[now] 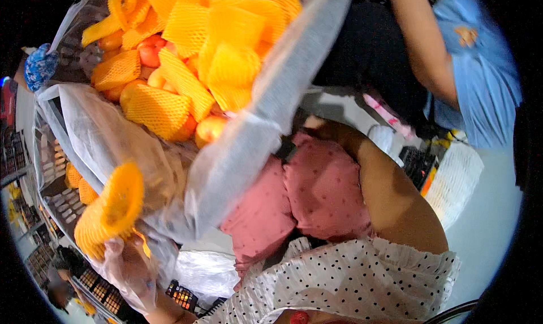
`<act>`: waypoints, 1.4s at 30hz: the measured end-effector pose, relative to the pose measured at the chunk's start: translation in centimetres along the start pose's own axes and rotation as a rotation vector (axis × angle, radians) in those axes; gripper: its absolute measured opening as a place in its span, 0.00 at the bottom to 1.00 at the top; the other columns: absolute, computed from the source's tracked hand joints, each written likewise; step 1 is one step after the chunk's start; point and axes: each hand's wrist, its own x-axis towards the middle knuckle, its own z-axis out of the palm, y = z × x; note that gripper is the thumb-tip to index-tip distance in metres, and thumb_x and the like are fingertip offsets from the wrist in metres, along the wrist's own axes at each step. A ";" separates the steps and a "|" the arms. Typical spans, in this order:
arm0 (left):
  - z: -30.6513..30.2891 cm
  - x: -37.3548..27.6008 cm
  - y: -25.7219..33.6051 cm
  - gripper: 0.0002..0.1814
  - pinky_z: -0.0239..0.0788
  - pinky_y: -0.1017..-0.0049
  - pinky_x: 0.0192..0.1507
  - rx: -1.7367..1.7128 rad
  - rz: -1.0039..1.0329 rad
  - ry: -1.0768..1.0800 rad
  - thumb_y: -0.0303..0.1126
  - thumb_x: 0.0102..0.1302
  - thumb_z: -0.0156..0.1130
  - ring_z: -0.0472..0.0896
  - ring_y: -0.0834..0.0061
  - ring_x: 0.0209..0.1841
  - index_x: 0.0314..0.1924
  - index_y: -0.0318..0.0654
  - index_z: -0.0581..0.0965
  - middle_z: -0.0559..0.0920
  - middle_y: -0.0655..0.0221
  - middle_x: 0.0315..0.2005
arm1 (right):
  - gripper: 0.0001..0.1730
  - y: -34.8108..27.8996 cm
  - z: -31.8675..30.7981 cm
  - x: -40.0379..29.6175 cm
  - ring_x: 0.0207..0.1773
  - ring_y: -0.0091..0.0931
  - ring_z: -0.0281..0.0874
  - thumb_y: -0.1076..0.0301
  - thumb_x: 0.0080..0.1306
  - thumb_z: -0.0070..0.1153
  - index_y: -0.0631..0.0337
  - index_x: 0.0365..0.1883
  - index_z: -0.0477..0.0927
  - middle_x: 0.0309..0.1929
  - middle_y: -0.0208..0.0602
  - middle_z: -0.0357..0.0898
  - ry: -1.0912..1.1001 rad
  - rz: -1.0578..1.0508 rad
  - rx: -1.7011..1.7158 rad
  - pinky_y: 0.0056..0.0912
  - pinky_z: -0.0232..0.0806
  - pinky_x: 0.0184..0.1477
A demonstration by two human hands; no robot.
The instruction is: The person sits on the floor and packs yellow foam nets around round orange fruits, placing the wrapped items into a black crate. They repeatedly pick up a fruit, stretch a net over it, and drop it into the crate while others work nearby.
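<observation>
At the lower left, my left hand (125,260), in a clear plastic glove, grips a yellow foam mesh fruit sleeve (112,205). The sleeve's round end faces up; I cannot tell whether fruit is inside. My right hand is out of view. Beyond my left hand is a heap of orange-red fruit (210,130), much of it under or inside yellow foam mesh sleeves (155,111). A translucent plastic liner (242,154) rises around the heap, its near edge folded over.
A plastic crate (70,207) with slotted walls shows through the liner at left. A person in a blue top (479,78) is close at upper right. White foam mesh (456,184) lies at right, and crumpled clear plastic (208,273) is below the liner. Stacked crates (95,286) stand at lower left.
</observation>
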 end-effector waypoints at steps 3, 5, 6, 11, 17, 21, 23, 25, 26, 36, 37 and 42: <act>1.0 1.2 -0.7 0.28 0.73 0.77 0.32 -0.088 -0.050 0.023 0.39 0.62 0.63 0.80 0.69 0.41 0.57 0.32 0.67 0.78 0.61 0.46 | 0.18 1.3 -4.8 5.5 0.56 0.32 0.73 0.68 0.67 0.48 0.61 0.55 0.74 0.55 0.42 0.74 0.263 0.020 0.048 0.33 0.66 0.57; 1.3 1.6 -0.3 0.29 0.75 0.75 0.30 -0.113 -0.066 0.023 0.40 0.61 0.63 0.80 0.67 0.41 0.57 0.32 0.66 0.78 0.59 0.46 | 0.18 0.9 -11.0 8.7 0.55 0.32 0.73 0.68 0.67 0.48 0.62 0.55 0.74 0.55 0.42 0.74 0.514 -0.037 0.138 0.33 0.66 0.56; 0.9 1.8 -0.5 0.28 0.74 0.75 0.35 -0.141 -0.066 -0.026 0.40 0.63 0.62 0.80 0.67 0.44 0.58 0.33 0.67 0.78 0.60 0.48 | 0.18 0.6 -15.3 9.9 0.55 0.32 0.73 0.69 0.67 0.49 0.62 0.55 0.74 0.55 0.42 0.74 0.651 -0.087 0.182 0.33 0.66 0.56; -0.1 1.1 -0.8 0.27 0.74 0.76 0.34 -0.109 -0.086 -0.072 0.40 0.64 0.60 0.79 0.68 0.44 0.59 0.34 0.66 0.77 0.62 0.49 | 0.18 -2.1 -34.2 12.2 0.54 0.32 0.73 0.69 0.67 0.49 0.62 0.54 0.74 0.54 0.42 0.74 1.211 -0.293 0.434 0.33 0.66 0.56; 2.3 0.8 1.0 0.23 0.75 0.74 0.28 -0.061 -0.106 -0.101 0.37 0.59 0.62 0.82 0.70 0.34 0.49 0.28 0.72 0.81 0.60 0.39 | 0.17 -2.6 -41.1 10.8 0.53 0.32 0.73 0.70 0.66 0.50 0.62 0.54 0.74 0.52 0.42 0.74 1.414 -0.293 0.562 0.33 0.66 0.55; 2.9 0.7 1.8 0.17 0.77 0.71 0.31 -0.157 -0.166 -0.096 0.24 0.58 0.61 0.82 0.72 0.36 0.48 0.31 0.74 0.82 0.62 0.38 | 0.17 -3.3 -40.8 11.5 0.53 0.32 0.73 0.71 0.66 0.50 0.62 0.53 0.74 0.51 0.42 0.74 1.380 -0.248 0.603 0.33 0.66 0.54; 2.7 0.8 1.8 0.16 0.77 0.72 0.33 -0.205 -0.160 -0.111 0.25 0.59 0.61 0.82 0.72 0.37 0.48 0.31 0.74 0.82 0.63 0.39 | 0.17 -4.1 -40.7 11.6 0.52 0.32 0.73 0.71 0.66 0.50 0.62 0.53 0.74 0.51 0.42 0.75 1.355 -0.249 0.604 0.33 0.66 0.54; 2.8 1.0 2.0 0.15 0.77 0.73 0.34 -0.196 -0.163 -0.165 0.25 0.60 0.61 0.82 0.72 0.36 0.47 0.32 0.75 0.82 0.64 0.39 | 0.17 -4.0 -40.2 11.6 0.52 0.32 0.73 0.71 0.66 0.50 0.63 0.53 0.74 0.50 0.42 0.75 1.321 -0.252 0.592 0.33 0.65 0.54; 2.9 1.2 2.1 0.14 0.76 0.74 0.35 -0.188 -0.167 -0.188 0.25 0.61 0.61 0.81 0.73 0.36 0.47 0.32 0.75 0.82 0.64 0.39 | 0.17 -3.2 -40.7 11.5 0.52 0.32 0.73 0.72 0.66 0.50 0.63 0.53 0.74 0.50 0.42 0.75 1.307 -0.243 0.575 0.33 0.65 0.54; 2.2 1.6 2.3 0.13 0.72 0.80 0.31 -0.189 -0.164 -0.260 0.26 0.63 0.61 0.79 0.80 0.31 0.47 0.34 0.76 0.82 0.67 0.36 | 0.16 -0.5 -19.7 9.0 0.50 0.32 0.72 0.73 0.65 0.51 0.63 0.52 0.73 0.48 0.42 0.75 0.823 -0.181 0.532 0.33 0.65 0.53; 2.1 1.5 2.1 0.13 0.72 0.80 0.31 -0.200 -0.146 -0.250 0.27 0.63 0.61 0.79 0.80 0.31 0.47 0.34 0.76 0.82 0.67 0.36 | 0.16 -0.4 -16.0 7.3 0.50 0.32 0.72 0.73 0.65 0.51 0.63 0.52 0.73 0.48 0.42 0.75 0.763 -0.194 0.538 0.33 0.65 0.53; 3.3 2.4 1.0 0.15 0.75 0.77 0.33 -0.268 -0.094 -0.246 0.28 0.65 0.58 0.81 0.75 0.39 0.51 0.33 0.74 0.81 0.66 0.43 | 0.16 4.1 2.8 -8.0 0.49 0.32 0.72 0.74 0.65 0.52 0.63 0.52 0.73 0.47 0.42 0.75 0.504 -0.238 0.679 0.33 0.65 0.52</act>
